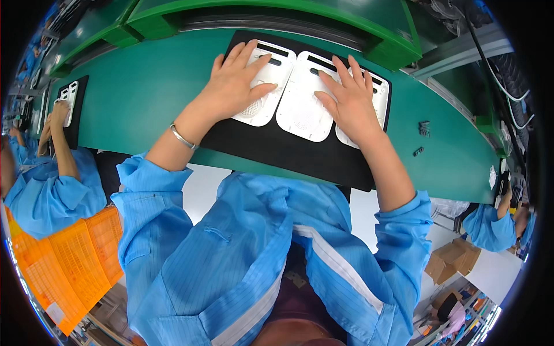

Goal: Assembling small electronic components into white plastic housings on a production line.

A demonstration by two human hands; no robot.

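Three white plastic panels with rounded corners lie side by side on a black mat (pixel 288 151). Over the left panel (pixel 266 78) spreads my left hand (pixel 234 83), its fingers apart and the index fingertip at a dark oval part. My right hand (pixel 349 104) reaches over the middle panel (pixel 300 104) and the right panel (pixel 381 98), fingers spread, with thumb and index finger on the middle one. That hand partly hides the right panel. Each panel shows a dark slot near its top; round speaker-like perforations show on the left and middle ones.
Small dark parts (pixel 424 128) lie on the green table (pixel 156 75) to the right. A green shelf (pixel 277 12) runs along the back. At the left, a co-worker's hands (pixel 59 112) handle similar white pieces beside orange crates (pixel 69 254). Another co-worker's sleeve (pixel 490 226) shows at right.
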